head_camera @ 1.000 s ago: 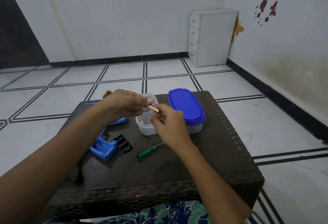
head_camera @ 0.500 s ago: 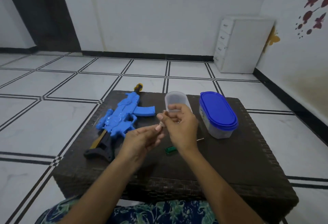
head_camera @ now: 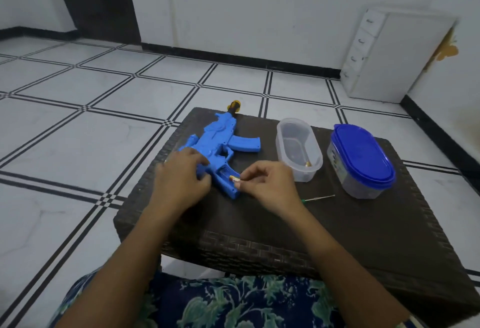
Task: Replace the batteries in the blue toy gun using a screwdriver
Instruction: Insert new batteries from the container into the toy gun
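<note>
Wicker table (head_camera: 337, 223): right hand (head_camera: 267, 184) pinches battery (head_camera: 234, 178); left hand (head_camera: 181, 179) seemingly grips toy gun (head_camera: 220, 140).

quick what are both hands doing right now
Left hand: resting on the blue toy gun, steadying it; grip cannot be told.
Right hand: closed, pinching a battery at the gun's open compartment.

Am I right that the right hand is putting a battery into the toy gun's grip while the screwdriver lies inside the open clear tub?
Not quite: the head view shows the screwdriver lying on the table, not inside the clear tub. The right hand does hold a battery at the toy gun.
</note>
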Available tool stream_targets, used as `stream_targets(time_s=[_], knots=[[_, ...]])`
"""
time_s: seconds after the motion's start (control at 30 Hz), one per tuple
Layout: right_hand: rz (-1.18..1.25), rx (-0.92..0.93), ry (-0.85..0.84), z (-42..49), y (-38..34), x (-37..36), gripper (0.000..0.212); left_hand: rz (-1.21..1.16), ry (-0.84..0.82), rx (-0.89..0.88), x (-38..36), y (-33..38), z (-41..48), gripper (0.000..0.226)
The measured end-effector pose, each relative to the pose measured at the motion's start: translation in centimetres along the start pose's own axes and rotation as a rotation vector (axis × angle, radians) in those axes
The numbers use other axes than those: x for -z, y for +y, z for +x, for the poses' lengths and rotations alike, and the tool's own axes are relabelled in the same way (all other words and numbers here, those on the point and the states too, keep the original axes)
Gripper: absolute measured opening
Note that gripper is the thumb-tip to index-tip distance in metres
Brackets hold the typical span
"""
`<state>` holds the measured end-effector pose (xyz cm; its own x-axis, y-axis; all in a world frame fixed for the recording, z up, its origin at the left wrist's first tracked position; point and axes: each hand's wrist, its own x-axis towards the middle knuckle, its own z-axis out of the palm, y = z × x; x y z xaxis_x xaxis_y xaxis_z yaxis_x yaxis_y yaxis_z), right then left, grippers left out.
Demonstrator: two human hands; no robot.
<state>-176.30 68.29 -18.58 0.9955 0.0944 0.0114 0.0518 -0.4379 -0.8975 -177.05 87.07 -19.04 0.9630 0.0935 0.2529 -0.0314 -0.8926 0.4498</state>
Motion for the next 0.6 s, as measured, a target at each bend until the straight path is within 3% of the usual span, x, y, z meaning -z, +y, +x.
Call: stream_targets(time_s=[0.17, 0.37, 0.6], knots=[[-0.326, 0.203, -0.005, 0.4, -1.0, -1.5, 0.012, 0.089, -0.178, 0.05, -1.2, -1.3, -0.1, 0.064], [-0.479, 0.235, -0.152, 0.8, -1.6, -1.8, 0.018, 0.062, -0.224, 0.011, -1.7, -1.4, -0.3, 0.071], [-0.574, 0.148, -0.374, 0.9, -1.1, -0.3, 0.039, 0.023, -0.278, -0.022, -1.2, -1.5, 0.5, 0.073]])
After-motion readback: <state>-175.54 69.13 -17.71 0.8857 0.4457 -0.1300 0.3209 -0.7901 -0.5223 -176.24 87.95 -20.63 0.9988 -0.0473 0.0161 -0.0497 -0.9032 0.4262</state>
